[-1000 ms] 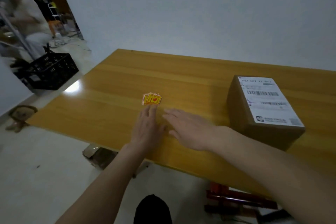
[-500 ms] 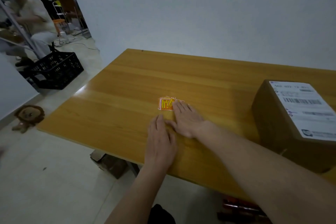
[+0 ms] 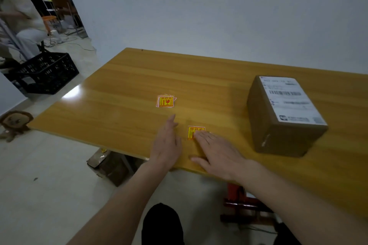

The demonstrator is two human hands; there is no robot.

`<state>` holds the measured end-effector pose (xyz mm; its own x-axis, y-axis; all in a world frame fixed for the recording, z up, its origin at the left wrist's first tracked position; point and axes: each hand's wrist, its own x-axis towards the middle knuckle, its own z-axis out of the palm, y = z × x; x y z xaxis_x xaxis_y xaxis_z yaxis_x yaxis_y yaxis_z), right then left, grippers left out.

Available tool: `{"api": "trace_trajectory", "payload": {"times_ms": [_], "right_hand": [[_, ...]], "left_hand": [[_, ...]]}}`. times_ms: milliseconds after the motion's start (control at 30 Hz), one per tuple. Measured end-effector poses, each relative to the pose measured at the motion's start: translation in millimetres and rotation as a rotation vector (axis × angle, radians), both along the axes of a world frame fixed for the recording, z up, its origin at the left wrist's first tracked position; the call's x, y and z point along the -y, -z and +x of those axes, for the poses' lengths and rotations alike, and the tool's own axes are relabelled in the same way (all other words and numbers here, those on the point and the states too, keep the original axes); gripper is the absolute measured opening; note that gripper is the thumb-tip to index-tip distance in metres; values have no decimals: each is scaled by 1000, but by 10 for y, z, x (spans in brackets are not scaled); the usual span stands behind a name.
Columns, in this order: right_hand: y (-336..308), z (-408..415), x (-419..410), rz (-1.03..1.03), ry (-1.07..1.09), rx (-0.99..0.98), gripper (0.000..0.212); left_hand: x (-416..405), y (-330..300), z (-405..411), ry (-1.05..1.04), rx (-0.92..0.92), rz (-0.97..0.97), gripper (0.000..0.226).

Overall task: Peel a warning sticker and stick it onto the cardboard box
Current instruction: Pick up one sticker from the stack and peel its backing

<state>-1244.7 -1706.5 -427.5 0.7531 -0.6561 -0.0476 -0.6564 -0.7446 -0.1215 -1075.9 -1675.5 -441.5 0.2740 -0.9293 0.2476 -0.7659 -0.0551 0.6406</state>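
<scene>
A small stack of yellow-and-red warning stickers [image 3: 165,101] lies in the middle of the wooden table [image 3: 123,89]. One single sticker [image 3: 194,131] lies apart from it, nearer the front edge, with the fingertips of my right hand [image 3: 217,151] flat on its lower right part. My left hand [image 3: 166,141] rests flat on the table just left of that sticker, fingers together, holding nothing. The brown cardboard box [image 3: 282,117] with a white shipping label on top stands at the right, well clear of both hands.
A black plastic crate [image 3: 46,72] sits on the floor to the left, with a seated person [image 3: 18,18] behind it. A lion plush toy [image 3: 15,122] lies on the floor by the table's left corner. A cardboard piece [image 3: 108,163] lies under the table.
My right hand has slid one sticker off the stack toward the front edge of the table. My left hand has stayed flat beside it.
</scene>
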Motion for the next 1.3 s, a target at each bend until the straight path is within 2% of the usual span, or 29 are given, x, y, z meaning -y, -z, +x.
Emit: {"api": "trace_trajectory", "payload": {"times_ms": [167, 300, 367, 467, 600, 700, 767, 933, 1133, 1300], "right_hand": [[76, -298, -348, 21, -56, 84, 74], [-43, -292, -315, 149, 94, 321, 55], [-95, -230, -224, 164, 174, 397, 56], [-47, -175, -154, 226, 259, 338, 66], [120, -270, -315, 99, 165, 270, 62], [226, -413, -457, 33, 69, 271, 68], [232, -469, -472, 49, 72, 287, 65], [-21, -323, -246, 163, 229, 436, 50], [-120, -195, 49, 257, 478, 258, 65], [-169, -145, 75, 315, 503, 214, 51]], "left_hand": [[-229, 18, -327, 167, 107, 18, 63], [-268, -29, -483, 166, 122, 135, 69], [-257, -64, -523, 148, 98, 200, 66], [-318, -60, -585, 187, 111, 216, 56], [-544, 7, -635, 199, 114, 89, 51], [-651, 28, -623, 114, 58, -35, 45], [-657, 8, -621, 36, 30, -76, 44], [-607, -23, -650, 32, 50, 1, 53], [-691, 31, -675, 88, 67, 46, 58], [-656, 6, -668, 90, 36, 75, 58]]}}
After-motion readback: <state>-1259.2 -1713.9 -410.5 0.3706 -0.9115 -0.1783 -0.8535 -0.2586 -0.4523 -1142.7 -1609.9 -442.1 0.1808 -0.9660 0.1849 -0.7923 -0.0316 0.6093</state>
